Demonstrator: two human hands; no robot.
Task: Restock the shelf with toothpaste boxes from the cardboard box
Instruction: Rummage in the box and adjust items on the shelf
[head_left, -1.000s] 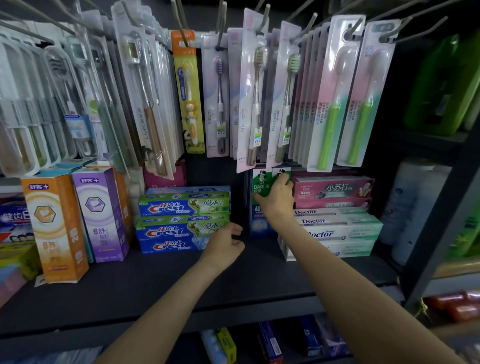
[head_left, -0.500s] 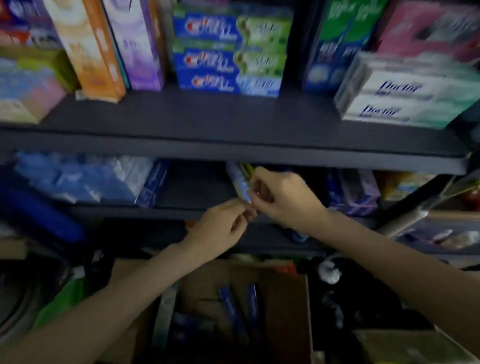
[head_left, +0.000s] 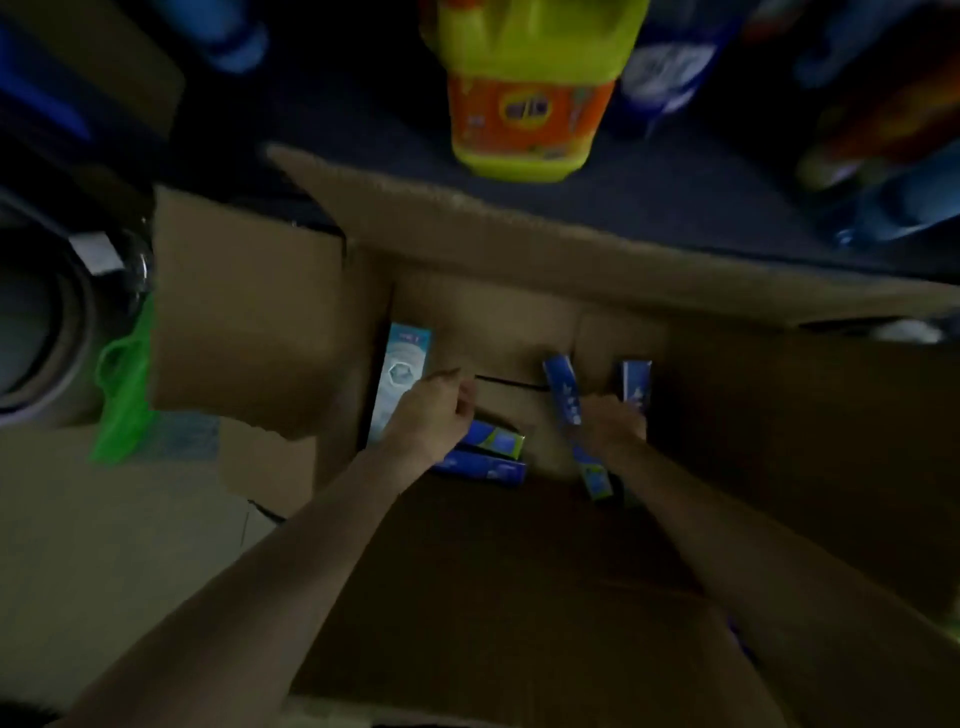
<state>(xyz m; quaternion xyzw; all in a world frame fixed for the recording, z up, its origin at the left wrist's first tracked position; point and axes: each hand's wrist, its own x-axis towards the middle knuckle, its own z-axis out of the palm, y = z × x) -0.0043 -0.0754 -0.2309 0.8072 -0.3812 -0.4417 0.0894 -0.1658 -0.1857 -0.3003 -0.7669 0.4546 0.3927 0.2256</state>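
Both hands reach down inside the open cardboard box (head_left: 467, 249). Left hand (head_left: 431, 415): one toothpaste box (head_left: 400, 379) stands against the box wall just left of its fingers; two toothpaste boxes (head_left: 493, 452) lie flat, stacked, just right of the wrist. Right hand (head_left: 613, 426): a long toothpaste box (head_left: 563, 395) lies just left of its fingers; another (head_left: 636, 382) stands just beyond them. A detergent jug (head_left: 524, 104) sits on the shelf behind the box, well beyond both hands' fingertips.
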